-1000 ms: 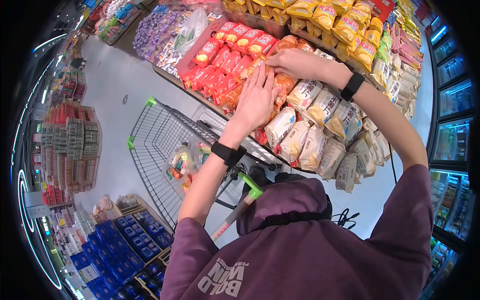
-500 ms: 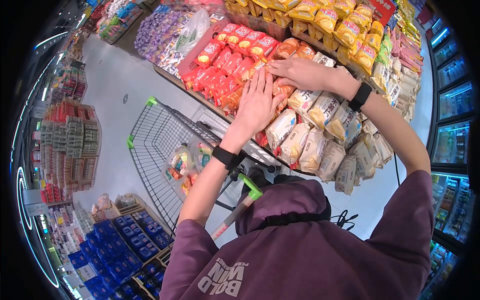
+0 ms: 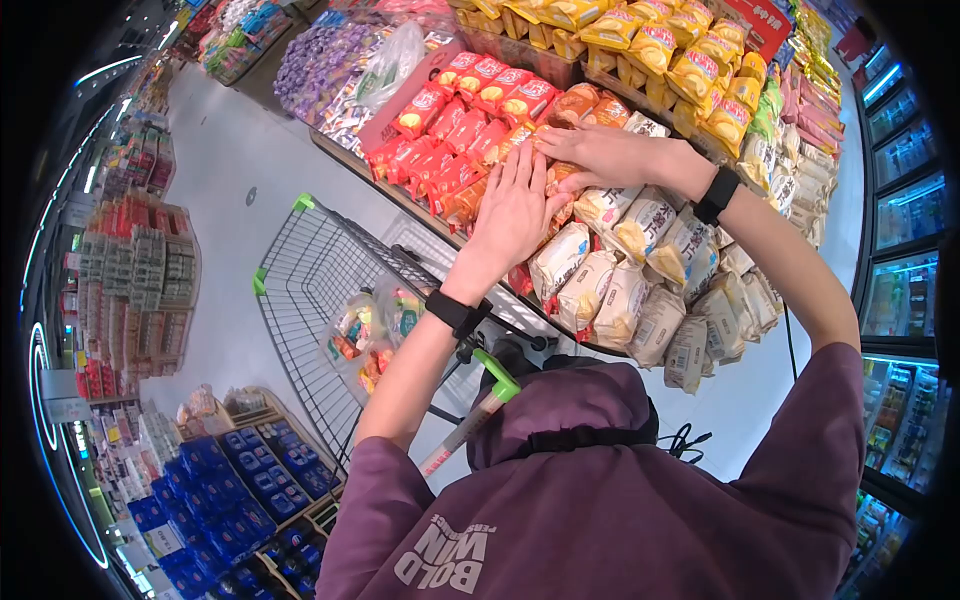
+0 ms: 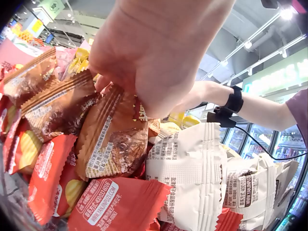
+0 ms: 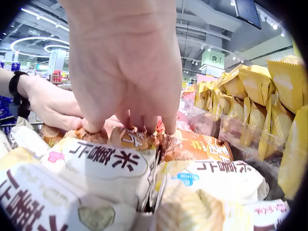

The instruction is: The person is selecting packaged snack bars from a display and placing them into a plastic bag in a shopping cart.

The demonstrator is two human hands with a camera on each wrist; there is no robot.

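My left hand point(image 3: 513, 212) rests with straight fingers on a row of brown-orange snack packets. In the left wrist view its palm lies over a brown chip packet point(image 4: 115, 137), and its fingertips are mostly hidden. My right hand point(image 3: 618, 158) reaches across from the right, fingers extended, its fingertips beside those of the left hand. Seen from the right wrist, those fingertips touch the orange packets point(image 5: 197, 146), with cream-white packets point(image 5: 103, 166) below the palm. Red chip packets point(image 3: 465, 130) lie just left of both hands.
A wire shopping cart point(image 3: 310, 270) with bagged goods stands left of the display. Yellow packets point(image 3: 700, 70) fill a raised bin behind a clear divider. Purple-wrapped sweets point(image 3: 320, 75) and a plastic bag point(image 3: 395, 60) lie farther left. Glass-door coolers point(image 3: 905, 270) line the right.
My right hand has shifted slightly towards me, and its bent fingers have straightened and flattened over the packets. The left hand has stayed nearly still.
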